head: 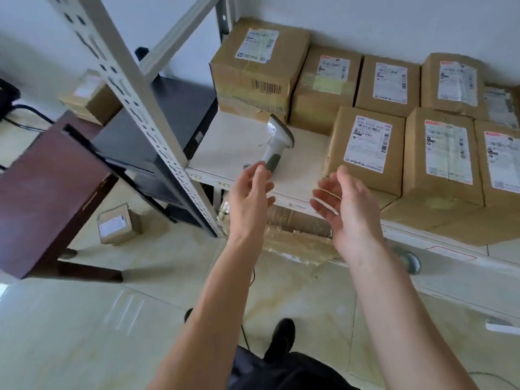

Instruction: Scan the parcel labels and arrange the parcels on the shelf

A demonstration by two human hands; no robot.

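1. The scanner (pixel 277 143) is lying on the white shelf (pixel 225 142), head toward the back boxes, grey handle pointing out at the person.
2. The left hand (pixel 249 192) is reaching at that handle, fingertips (pixel 260 168) right at its end; whether they are touching is not clear. Its grip is loose, fingers relaxed, holding nothing.
3. The right hand (pixel 344 205) is hovering just in front of the labelled parcel (pixel 365 149), palm turned inward, grip likewise released and empty.
4. The scanner is looking light, rigid and smooth plastic; the grey handle is the sensible place to take it, trigger side toward the fingers.
5. The parcels are taped cardboard boxes, stiff but dentable, probably moderate in weight; the tape is likely making them slippery, so holding two opposite sides or supporting the bottom seems safest.
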